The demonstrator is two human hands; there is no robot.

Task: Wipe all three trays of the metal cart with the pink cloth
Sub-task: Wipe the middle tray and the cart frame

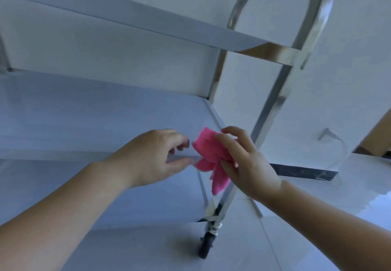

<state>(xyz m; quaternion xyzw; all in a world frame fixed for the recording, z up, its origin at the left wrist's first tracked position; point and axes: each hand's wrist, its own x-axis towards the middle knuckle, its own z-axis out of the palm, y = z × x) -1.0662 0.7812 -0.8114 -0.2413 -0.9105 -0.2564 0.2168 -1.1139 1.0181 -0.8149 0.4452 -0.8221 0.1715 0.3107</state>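
Two hands meet at frame centre: your right hand [246, 162] pinches the pink cloth [213, 158], soft and light; left hand [156, 156] is open beside it. Bunch it before wiping.

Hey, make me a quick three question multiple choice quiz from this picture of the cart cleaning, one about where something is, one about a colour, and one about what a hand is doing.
1. Where is the pink cloth?
A. Lying flat on the top tray
B. Held in the air by the cart's corner post
C. On the floor by the wheel

2. What colour is the caster wheel at the foot of the post?
A. Dark
B. Pink
C. White

3. What is the left hand doing?
A. Gripping the cart handle
B. Pressing flat on the floor
C. Open, fingers curled, next to the cloth

Answers:
1 B: the right hand pinches the bunched cloth in front of the metal post.
2 A: it shows dark against the pale floor.
3 C: its fingers are apart, close to the cloth without clearly holding it.
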